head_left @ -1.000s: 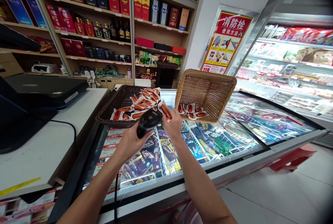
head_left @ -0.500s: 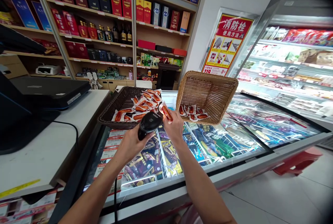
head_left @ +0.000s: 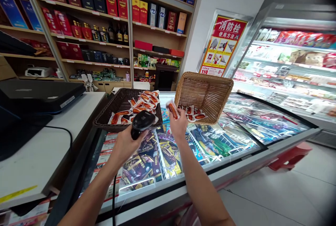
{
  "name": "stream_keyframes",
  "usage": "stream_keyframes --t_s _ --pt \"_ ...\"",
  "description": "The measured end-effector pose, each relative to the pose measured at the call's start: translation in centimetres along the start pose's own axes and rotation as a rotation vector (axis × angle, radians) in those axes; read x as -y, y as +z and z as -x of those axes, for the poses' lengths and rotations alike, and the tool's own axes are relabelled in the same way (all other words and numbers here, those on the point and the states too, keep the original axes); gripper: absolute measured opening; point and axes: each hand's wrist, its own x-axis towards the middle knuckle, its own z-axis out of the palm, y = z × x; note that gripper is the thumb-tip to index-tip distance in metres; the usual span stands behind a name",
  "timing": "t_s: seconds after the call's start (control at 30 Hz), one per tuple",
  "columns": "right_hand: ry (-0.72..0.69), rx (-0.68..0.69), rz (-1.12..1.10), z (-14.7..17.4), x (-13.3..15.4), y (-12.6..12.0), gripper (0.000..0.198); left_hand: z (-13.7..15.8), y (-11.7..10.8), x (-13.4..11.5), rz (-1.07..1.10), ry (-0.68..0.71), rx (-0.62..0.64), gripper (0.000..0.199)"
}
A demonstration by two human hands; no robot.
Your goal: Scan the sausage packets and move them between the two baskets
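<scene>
My left hand (head_left: pixel 126 145) is closed round the handle of a black barcode scanner (head_left: pixel 143 120), its head tilted toward the middle. A cable hangs from it. In my right hand (head_left: pixel 179 124) is a wrapped sausage (head_left: pixel 172 110), pinched upright by the fingers, just left of the light wicker basket (head_left: pixel 210 89). That basket leans up on its side, with several wrapped sausages (head_left: pixel 195 113) along its lower wall. Behind the scanner stands a dark brown basket (head_left: pixel 105 114) holding a heap of wrapped sausages (head_left: pixel 145 101).
Below my hands lies a glass-topped chest freezer (head_left: pixel 168 184) full of packaged ice cream. A white counter (head_left: pixel 26 177) with dark equipment stands at left. Shelves of boxed bottles (head_left: pixel 91 37) rise behind, and a lit fridge (head_left: pixel 296 61) stands at right. A red stool (head_left: pixel 291 156) is on the floor.
My right hand has moved the sausage away from the scanner, toward the light basket. The scanner has stayed in my left hand. The whole view has shifted slightly.
</scene>
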Motion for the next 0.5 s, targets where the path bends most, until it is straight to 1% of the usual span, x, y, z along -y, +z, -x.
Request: stream_keyframes --t_s 0.1,0.17,0.23,0.3,0.37,0.4,0.47,0.5 --pt "0.198 -0.195 -0.016 -1.6 -3.6 0.4 0.037 -0.6 -0.4 0.9 -0.006 -0.048 -0.034 0.044" --pt "0.311 -0.284 -0.046 -2.6 -5.8 0.6 0.040 -1.1 -0.5 1.5 0.053 -0.083 -0.056 0.045" --pt "0.389 -0.294 -0.058 -3.6 -6.9 0.6 0.043 -1.5 -0.7 1.9 0.113 -0.123 -0.080 0.046" --pt "0.438 -0.248 -0.005 -4.5 -6.7 0.2 0.045 -1.8 -0.8 2.2 0.158 -0.175 -0.124 0.047" --pt "0.417 -0.214 0.117 -5.0 -5.5 -0.2 0.048 -2.1 -1.1 2.3 0.198 -0.221 -0.175 0.048" --pt "0.372 -0.213 0.191 -5.0 -4.6 -0.3 0.050 -2.3 -1.3 2.4 0.220 -0.239 -0.207 0.049" --pt "0.195 -0.224 0.301 -4.7 -2.3 -0.1 0.051 -2.7 -1.8 2.8 0.255 -0.261 -0.281 0.048" --pt "0.090 -0.200 0.328 -4.3 -1.1 0.3 0.049 -2.9 -2.1 3.0 0.258 -0.266 -0.319 0.046"
